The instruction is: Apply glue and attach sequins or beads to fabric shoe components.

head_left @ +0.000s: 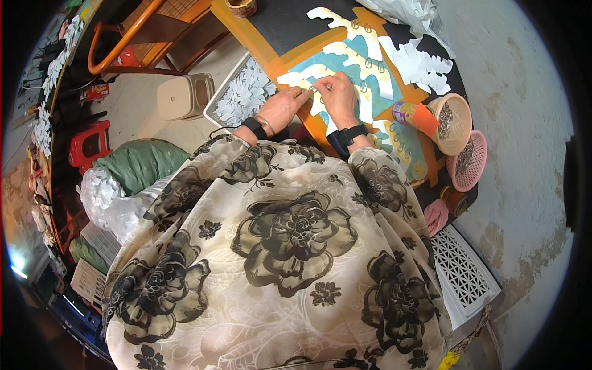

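Note:
My left hand [285,110] rests at the table's near-left edge, fingers bent and their tips meeting my right hand's over a pale yellow-white cut-out strip [295,79] with a scalloped edge. My right hand [339,97] is closed in a pinch at the same spot; a small whitish bit shows at its fingertips, too small to name. Similar cut-out strips [345,26] lie on a teal sheet [313,60], with looped wire pieces [374,64] on them. White cut-out pieces [419,66] are heaped to the right.
A white bin [213,110] of grey-white cut pieces stands left of the table. At right are a beige basket [459,117] and a pink basket [472,176] with small metal bits, plus a can [404,114]. A stool [179,95] and a wooden chair [154,31] stand at left.

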The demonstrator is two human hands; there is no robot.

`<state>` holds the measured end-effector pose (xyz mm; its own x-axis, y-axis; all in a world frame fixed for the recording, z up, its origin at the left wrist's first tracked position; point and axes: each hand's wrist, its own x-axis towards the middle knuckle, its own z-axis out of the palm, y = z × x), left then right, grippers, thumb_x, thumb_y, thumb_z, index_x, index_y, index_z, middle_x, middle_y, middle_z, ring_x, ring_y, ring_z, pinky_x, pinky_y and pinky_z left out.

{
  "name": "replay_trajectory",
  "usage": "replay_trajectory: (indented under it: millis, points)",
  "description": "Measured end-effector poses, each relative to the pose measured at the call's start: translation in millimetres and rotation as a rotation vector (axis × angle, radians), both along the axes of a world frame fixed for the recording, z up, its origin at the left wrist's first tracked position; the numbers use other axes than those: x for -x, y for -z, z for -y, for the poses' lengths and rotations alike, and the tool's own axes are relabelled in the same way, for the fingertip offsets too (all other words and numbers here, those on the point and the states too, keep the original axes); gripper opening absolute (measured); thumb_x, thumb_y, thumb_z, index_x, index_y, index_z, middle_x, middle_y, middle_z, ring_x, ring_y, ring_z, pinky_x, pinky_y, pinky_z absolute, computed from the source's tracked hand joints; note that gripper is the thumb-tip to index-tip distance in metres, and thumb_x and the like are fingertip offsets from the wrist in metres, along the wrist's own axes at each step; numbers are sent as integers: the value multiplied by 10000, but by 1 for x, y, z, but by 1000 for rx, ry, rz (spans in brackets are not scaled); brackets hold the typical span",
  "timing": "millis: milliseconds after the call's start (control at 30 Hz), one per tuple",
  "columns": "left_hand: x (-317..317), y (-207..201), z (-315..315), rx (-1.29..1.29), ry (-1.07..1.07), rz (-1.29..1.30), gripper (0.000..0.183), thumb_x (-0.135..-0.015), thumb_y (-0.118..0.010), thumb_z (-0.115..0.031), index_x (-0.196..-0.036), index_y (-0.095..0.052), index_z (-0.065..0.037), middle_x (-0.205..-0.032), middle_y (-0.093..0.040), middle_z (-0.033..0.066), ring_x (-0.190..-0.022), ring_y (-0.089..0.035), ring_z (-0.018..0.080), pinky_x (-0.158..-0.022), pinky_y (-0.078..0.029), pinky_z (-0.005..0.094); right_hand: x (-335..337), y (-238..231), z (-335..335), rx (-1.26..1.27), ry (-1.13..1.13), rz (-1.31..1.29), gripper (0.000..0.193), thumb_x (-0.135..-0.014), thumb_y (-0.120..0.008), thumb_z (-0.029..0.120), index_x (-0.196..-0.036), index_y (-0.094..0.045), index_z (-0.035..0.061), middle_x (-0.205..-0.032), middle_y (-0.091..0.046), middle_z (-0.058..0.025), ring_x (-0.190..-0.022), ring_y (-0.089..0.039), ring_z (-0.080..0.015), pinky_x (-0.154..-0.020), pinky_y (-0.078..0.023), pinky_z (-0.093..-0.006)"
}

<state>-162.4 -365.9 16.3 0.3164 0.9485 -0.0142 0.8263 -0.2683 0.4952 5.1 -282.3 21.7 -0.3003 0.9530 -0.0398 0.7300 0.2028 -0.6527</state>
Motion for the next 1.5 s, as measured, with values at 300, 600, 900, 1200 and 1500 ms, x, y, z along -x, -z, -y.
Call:
replay_trajectory:
  millis: [300,600,900,1200,1500]
  points:
    - [-3,-3,-2,-11,5,-61,461,-835,-535,-45,-1296,-539,-52,-1165,-583,98,-1041,-600,287,-859,-536,371,4,2,5,-175,-10,-7,124,-730,-803,168,-765,-693,123,-879,-554,-44,-927,-563,-284,-737,-477,-424]
    - [-2,-14,-8,17,0,-95,413,-835,-539,-58,-1247,-559,-60,-1088,-568,124,-975,-622,308,-810,-553,388,-6,-4,-5,-171,-109,45,145,-719,-799,171,-835,-732,117,-853,-560,-34,-919,-533,-274,-779,-456,-395]
    - [0,-16,-14,-3,9,-131,421,-846,-561,-78,-1266,-569,-70,-1058,-556,130,-922,-638,327,-807,-535,407,-2,-14,-4,-56,-296,-240,156,-815,-623,-16,-918,-733,24,-873,-701,-145,-862,-633,-335,-783,-499,-422]
    - [16,-4,-21,372,-364,696,330,-913,-641,-96,-1196,-485,-32,-1004,-649,150,-954,-649,278,-829,-505,348,-1,-10,-5,102,-165,-280,117,-838,-670,29,-935,-734,30,-894,-687,-137,-759,-660,-278,-674,-511,-362]
    - [18,-9,-16,353,-268,750,493,-922,-643,-115,-1345,-397,-60,-983,-679,163,-927,-676,268,-807,-517,353,15,-29,9,562,-165,-551,141,-798,-769,87,-894,-713,0,-899,-689,-41,-716,-629,-85,-665,-511,-240]
